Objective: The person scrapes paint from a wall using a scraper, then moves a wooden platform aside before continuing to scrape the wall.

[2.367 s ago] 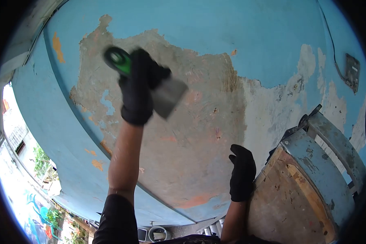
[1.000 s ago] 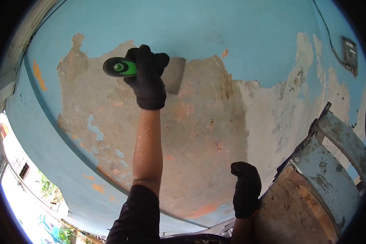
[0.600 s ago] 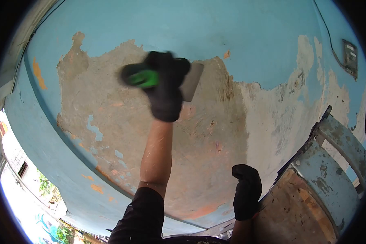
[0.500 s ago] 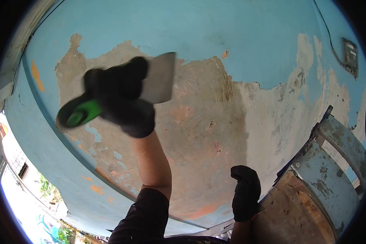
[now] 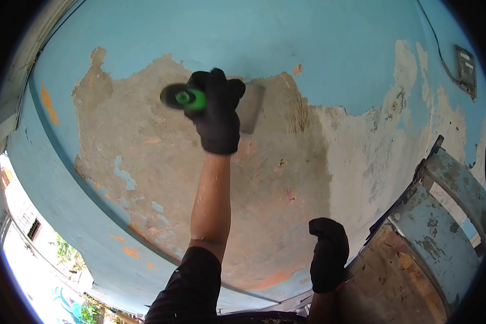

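In my left hand (image 5: 218, 116), which wears a black glove, is a putty knife with a green and black handle (image 5: 191, 100). My fingers are wrapped round it, and its wide metal blade (image 5: 252, 108) points right, overlapping the bare plaster patch (image 5: 162, 124) just below the edge of the blue paint (image 5: 243, 32). The blade is slightly blurred. Lower right, my right hand (image 5: 328, 254), also in a black glove, is held up in front of the wall near a chair, its fingers curled together with nothing visible in them.
A worn, paint-flecked metal chair (image 5: 429, 237) with a brown seat (image 5: 383, 281) stands at the lower right. A box with a cable (image 5: 464, 73) is fixed to the wall at the upper right. Bright outdoor ground and plants (image 5: 65, 251) show at lower left.
My left hand has moved right across the bare patch with the putty knife, turning its handle upward. My right hand has barely moved.
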The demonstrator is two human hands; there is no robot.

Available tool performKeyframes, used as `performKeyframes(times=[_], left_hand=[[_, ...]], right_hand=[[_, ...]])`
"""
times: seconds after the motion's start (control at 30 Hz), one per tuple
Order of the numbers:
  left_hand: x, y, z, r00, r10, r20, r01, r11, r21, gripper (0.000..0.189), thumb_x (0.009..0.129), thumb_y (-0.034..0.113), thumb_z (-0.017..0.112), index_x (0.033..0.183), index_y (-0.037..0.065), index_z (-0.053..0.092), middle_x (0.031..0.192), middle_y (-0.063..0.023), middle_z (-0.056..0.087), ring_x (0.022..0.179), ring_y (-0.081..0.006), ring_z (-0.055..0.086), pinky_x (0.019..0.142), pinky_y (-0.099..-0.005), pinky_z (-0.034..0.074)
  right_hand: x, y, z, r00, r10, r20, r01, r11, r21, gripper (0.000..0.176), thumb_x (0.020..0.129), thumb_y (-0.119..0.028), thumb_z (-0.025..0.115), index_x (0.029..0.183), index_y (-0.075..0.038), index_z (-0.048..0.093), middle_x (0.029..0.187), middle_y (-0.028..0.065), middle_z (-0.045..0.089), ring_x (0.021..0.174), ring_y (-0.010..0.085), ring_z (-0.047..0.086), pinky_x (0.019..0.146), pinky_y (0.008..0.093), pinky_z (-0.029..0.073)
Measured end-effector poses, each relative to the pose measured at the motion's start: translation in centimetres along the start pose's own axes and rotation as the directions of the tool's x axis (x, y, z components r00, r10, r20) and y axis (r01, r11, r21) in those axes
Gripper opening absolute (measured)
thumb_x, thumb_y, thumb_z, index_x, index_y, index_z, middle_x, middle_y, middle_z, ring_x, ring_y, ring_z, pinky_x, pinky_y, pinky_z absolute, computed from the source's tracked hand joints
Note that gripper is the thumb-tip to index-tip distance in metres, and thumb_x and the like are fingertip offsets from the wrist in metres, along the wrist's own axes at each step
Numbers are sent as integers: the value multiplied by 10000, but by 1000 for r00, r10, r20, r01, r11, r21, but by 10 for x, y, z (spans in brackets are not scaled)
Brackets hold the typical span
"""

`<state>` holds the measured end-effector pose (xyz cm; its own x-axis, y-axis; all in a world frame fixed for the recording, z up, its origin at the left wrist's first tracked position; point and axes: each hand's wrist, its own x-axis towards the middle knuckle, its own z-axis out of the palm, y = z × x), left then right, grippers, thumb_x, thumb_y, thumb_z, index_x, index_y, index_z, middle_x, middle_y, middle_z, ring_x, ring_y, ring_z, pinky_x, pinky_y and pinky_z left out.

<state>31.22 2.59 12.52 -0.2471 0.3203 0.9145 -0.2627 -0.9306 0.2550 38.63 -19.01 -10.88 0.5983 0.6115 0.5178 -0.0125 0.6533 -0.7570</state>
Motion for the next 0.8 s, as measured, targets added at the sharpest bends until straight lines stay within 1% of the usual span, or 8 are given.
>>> performKeyframes(times=[0.1, 0.17, 0.23, 0.3, 0.43, 0.63, 0.7, 0.8], left_hand=[[3, 51, -11, 922, 302, 244, -86, 770, -632, 60, 941, 36, 491, 901, 42, 448, 760, -25, 491, 626, -145, 477, 613, -326, 461], [14, 59, -17, 845, 445, 296, -314, 862, -399, 155, 954, 187, 564, 874, 57, 535, 651, -20, 540, 537, -104, 508, 562, -265, 473], [9, 31, 0, 977, 199, -78, -208, 971, -122, 175, 947, 164, 564, 830, 46, 509, 602, -27, 513, 496, -121, 507, 547, -285, 478], [8, 40, -2, 993, 60, -97, -75, 986, -150, 174, 942, 155, 565, 823, 45, 502, 614, -30, 528, 511, -131, 516, 566, -290, 486], [21, 67, -38, 946, 299, 127, -239, 906, -349, 167, 937, 163, 571, 831, 52, 506, 613, -22, 529, 529, -140, 527, 585, -302, 491], [9, 29, 6, 969, -50, -242, 13, 988, -151, 139, 937, 177, 571, 890, 48, 547, 687, -12, 548, 542, -127, 528, 578, -302, 489], [1, 44, 6, 976, 196, 92, -180, 970, -161, 132, 936, 173, 568, 932, 41, 558, 702, -18, 561, 541, -118, 525, 549, -271, 471], [7, 58, -6, 964, 264, -29, -258, 907, -333, 173, 930, 129, 575, 808, 72, 466, 658, -2, 495, 541, -90, 459, 520, -280, 422]], right_hand=[[2, 5, -3, 998, -54, 22, 55, 998, -29, 507, 624, 151, 394, 1085, 45, 578, 1067, 132, 602, 1016, 222, 580, 936, 333, 466], [2, 6, -3, 999, -47, 13, 47, 998, -32, 505, 626, 149, 392, 1084, 45, 577, 1066, 131, 601, 1016, 223, 580, 934, 332, 466], [-3, 5, -2, 1000, -29, 1, 29, 999, -33, 503, 628, 148, 389, 1084, 46, 576, 1064, 131, 601, 1015, 224, 580, 931, 330, 466], [-1, 3, -2, 1000, -25, 10, 25, 999, -37, 498, 632, 144, 387, 1082, 46, 576, 1064, 129, 600, 1015, 225, 580, 930, 328, 468], [1, 9, -1, 999, -49, 14, 49, 999, -13, 490, 631, 142, 389, 1076, 51, 575, 1069, 132, 601, 1013, 226, 581, 926, 329, 471], [-1, 8, -2, 999, -46, 7, 46, 999, 10, 488, 651, 125, 395, 1102, 58, 570, 1089, 141, 599, 1014, 227, 583, 940, 341, 472], [-3, 9, -3, 999, -38, -3, 38, 998, 40, 494, 655, 123, 395, 1112, 57, 571, 1088, 139, 599, 1016, 227, 583, 941, 342, 473], [-3, 14, -3, 995, -103, -9, 104, 993, 56, 501, 648, 131, 391, 1109, 57, 572, 1084, 141, 600, 1017, 231, 585, 935, 339, 478]])
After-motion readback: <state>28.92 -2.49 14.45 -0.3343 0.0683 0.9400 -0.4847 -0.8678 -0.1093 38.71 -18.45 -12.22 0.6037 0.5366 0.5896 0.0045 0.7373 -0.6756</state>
